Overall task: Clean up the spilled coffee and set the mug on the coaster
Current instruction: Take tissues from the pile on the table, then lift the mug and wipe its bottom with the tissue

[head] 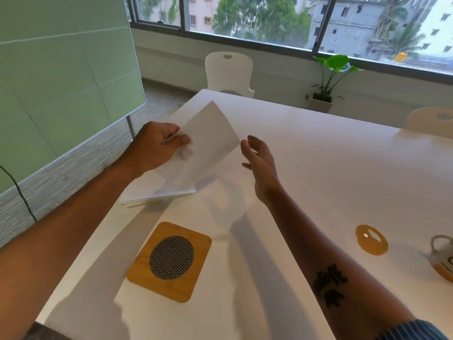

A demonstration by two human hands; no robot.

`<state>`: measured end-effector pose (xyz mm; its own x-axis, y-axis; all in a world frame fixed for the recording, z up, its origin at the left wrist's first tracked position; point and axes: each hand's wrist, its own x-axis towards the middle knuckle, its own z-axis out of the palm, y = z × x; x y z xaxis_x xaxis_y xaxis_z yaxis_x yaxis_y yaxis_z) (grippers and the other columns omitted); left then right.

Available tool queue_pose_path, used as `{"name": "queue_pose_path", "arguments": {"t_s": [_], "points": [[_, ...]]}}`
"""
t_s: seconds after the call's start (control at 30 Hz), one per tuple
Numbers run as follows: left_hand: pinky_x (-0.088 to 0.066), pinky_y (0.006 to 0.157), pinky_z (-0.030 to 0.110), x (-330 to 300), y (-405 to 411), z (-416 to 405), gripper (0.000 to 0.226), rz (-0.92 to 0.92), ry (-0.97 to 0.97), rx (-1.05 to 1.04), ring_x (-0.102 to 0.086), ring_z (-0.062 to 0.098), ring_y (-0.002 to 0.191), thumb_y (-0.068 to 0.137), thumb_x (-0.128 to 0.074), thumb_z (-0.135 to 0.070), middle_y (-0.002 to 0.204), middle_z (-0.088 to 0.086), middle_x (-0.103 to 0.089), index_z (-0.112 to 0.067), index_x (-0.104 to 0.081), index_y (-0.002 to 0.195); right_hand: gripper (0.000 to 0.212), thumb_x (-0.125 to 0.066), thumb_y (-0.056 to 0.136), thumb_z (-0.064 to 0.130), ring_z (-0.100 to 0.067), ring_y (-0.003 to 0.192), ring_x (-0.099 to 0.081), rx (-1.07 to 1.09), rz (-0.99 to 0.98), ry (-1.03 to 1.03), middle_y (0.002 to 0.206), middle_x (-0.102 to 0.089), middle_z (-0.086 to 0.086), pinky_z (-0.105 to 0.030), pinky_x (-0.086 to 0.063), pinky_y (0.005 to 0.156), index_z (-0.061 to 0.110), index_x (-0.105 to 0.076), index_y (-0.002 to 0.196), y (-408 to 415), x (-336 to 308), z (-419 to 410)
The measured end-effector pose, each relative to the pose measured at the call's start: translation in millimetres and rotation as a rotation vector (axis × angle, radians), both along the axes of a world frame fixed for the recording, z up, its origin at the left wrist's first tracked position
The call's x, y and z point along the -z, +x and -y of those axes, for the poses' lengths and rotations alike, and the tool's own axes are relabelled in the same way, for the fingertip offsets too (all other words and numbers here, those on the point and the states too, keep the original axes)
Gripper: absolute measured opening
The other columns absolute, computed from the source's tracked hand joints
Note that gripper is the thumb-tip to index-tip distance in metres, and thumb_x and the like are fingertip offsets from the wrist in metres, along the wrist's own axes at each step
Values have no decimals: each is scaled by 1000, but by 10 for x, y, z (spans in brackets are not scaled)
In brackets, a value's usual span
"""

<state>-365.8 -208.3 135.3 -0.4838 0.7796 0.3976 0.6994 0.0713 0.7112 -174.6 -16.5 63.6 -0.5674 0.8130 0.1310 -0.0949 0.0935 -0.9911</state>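
My left hand [157, 146] pinches a white paper napkin [208, 141] and holds it lifted above a small stack of napkins [157, 195] at the table's left edge. Just right of the napkin, my right hand [259, 160] is open, fingers spread, touching nothing. A square wooden coaster [169, 261] with a round metal mesh centre lies near me on the white table [318, 148]. A brown coffee puddle [371, 239] sits at the right. Beside it a white mug [441, 253] lies tipped over at the frame's right edge, with more coffee under it.
White chairs stand at the far end [228, 69] and far right [431, 119] of the table. A potted plant [328, 79] stands by the window wall. A green glass partition [61, 82] runs along the left, close to the table's edge.
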Motion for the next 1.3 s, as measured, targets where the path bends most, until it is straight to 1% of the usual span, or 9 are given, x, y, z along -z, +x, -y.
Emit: {"name": "queue_pose_path", "arguments": {"t_s": [0.07, 0.2, 0.3, 0.6, 0.73, 0.87, 1.03, 1.2, 1.3], "points": [[-42, 64, -4, -102, 199, -61, 19, 123, 34, 54, -66, -7, 61, 99, -70, -24, 71, -22, -76, -24, -78, 82, 73, -68, 91, 60, -17, 127, -64, -50, -40, -148, 143, -63, 1, -46, -56, 105, 20, -52, 150, 188, 68, -52], [-62, 65, 23, -187, 561, -217, 14, 387, 79, 123, -80, 18, 78, 97, -72, -26, 87, 1, -83, -16, -81, 96, 82, -66, 88, 62, -27, 133, -64, -163, -140, -415, 146, -66, -6, -55, -52, 110, 17, -47, 154, 536, 202, -94], [-65, 74, 33, -151, 800, -381, 17, 490, 91, 115, -80, 23, 85, 93, -75, -33, 93, 3, -83, -19, -83, 99, 81, -68, 89, 60, -30, 133, -65, -231, -201, -531, 143, -69, -8, -56, -51, 110, 18, -47, 154, 788, 278, -103], [-64, 66, 36, 293, 1541, -816, 26, 807, -5, 144, -80, 28, 90, 81, -79, -42, 103, 5, -82, -25, -84, 99, 53, -74, 90, 55, -27, 109, -72, -274, -291, -688, 121, -74, -7, -49, -56, 100, 18, -75, 129, 1594, 541, -127], [-64, 66, 39, 479, 1850, -989, 33, 924, -37, 138, -79, 26, 90, 83, -80, -38, 105, 4, -82, -19, -80, 110, 78, -80, 87, 51, -34, 122, -68, -220, -309, -704, 129, -72, -14, -57, -47, 115, 7, -60, 148, 1884, 594, -164], [-65, 70, 42, 601, 2175, -1154, 29, 1019, -64, 158, -79, 23, 87, 88, -78, -30, 107, 7, -81, -14, -78, 112, 75, -73, 97, 48, -48, 150, -44, -207, -378, -767, 160, -48, -27, -71, -28, 124, 4, -53, 154, 2156, 627, -201], [-63, 85, 53, 703, 2569, -1324, 43, 1161, -98, 245, -76, 34, 104, 81, -81, -31, 115, 13, -79, -8, -75, 118, 77, -67, 101, 50, -49, 150, -42, -219, -493, -846, 162, -44, -27, -72, -25, 125, 4, -44, 159, 2500, 674, -197], [-64, 81, 49, 776, 2913, -1458, 47, 1130, -147, 290, -77, 32, 103, 79, -82, -35, 114, 9, -79, -12, -75, 119, 75, -59, 105, 53, -49, 155, -33, -215, -516, -821, 166, -38, -27, -73, -20, 126, 9, -41, 162, 2729, 675, -212], [-65, 74, 42, 813, 3100, -1510, 47, 1057, -153, 274, -79, 27, 97, 76, -83, -36, 108, 5, -81, -14, -74, 117, 68, -57, 106, 54, -49, 148, -45, -136, -442, -770, 158, -51, -25, -73, -30, 122, 12, -48, 158, 2892, 644, -266]]}}
